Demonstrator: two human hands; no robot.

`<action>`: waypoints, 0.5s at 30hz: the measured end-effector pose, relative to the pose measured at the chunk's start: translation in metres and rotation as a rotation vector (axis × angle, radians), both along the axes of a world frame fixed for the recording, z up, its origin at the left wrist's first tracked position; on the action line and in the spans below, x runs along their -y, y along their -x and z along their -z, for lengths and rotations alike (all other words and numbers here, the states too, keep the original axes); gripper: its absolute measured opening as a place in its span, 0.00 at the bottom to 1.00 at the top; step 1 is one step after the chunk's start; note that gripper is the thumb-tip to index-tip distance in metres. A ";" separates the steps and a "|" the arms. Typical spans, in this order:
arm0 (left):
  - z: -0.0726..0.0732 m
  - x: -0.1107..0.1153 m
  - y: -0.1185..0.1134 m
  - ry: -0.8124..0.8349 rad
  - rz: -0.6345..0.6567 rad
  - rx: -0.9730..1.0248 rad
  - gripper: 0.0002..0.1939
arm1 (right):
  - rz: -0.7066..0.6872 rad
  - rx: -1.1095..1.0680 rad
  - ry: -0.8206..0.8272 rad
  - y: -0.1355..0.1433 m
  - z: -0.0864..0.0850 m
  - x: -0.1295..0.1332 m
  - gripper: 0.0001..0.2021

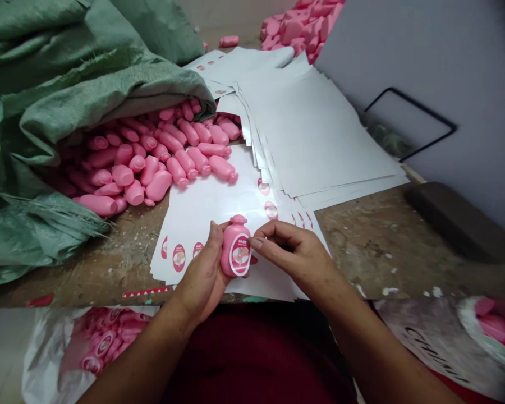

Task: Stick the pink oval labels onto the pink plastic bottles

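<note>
Work in the head view suggests pressing an oval pink-and-white label (240, 255) onto a pink plastic bottle (233, 230) at lower centre — smoothing seems called for. Its cap (238, 219) points toward the frame's top, long axis near vertical. The left hand (204, 276) grasps it; the right hand (301, 253) meets the label's edge — whether pinching, I cannot tell.

Your one view looks forward and down from your head, close above your bare left hand (206, 274) and bare right hand (299, 252), facing twelve o'clock across the scuffed brown flat tabletop (362, 241), your dark-red cloth garment (252, 353) at six.
</note>
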State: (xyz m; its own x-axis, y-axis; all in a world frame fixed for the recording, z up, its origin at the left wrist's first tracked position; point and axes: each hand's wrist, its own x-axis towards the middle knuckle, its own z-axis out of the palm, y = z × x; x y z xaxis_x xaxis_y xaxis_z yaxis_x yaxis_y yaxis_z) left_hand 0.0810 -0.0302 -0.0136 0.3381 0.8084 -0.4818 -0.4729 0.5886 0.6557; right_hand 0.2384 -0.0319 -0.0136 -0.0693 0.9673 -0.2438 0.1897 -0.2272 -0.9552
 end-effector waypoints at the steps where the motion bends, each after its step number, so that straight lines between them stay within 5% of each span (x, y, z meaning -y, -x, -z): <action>1: 0.000 0.000 0.000 -0.004 -0.002 -0.002 0.26 | -0.002 -0.001 -0.001 0.000 0.000 0.000 0.12; 15: 0.003 0.004 0.003 -0.028 0.021 -0.060 0.27 | -0.025 0.059 0.022 0.002 0.000 -0.001 0.13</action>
State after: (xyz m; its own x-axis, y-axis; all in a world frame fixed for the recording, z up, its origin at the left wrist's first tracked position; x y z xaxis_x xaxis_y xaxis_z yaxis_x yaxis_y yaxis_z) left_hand 0.0784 -0.0338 -0.0170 0.3260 0.8151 -0.4789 -0.4198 0.5787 0.6992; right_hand 0.2367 -0.0311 -0.0132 -0.0786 0.9597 -0.2698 0.2512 -0.2428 -0.9370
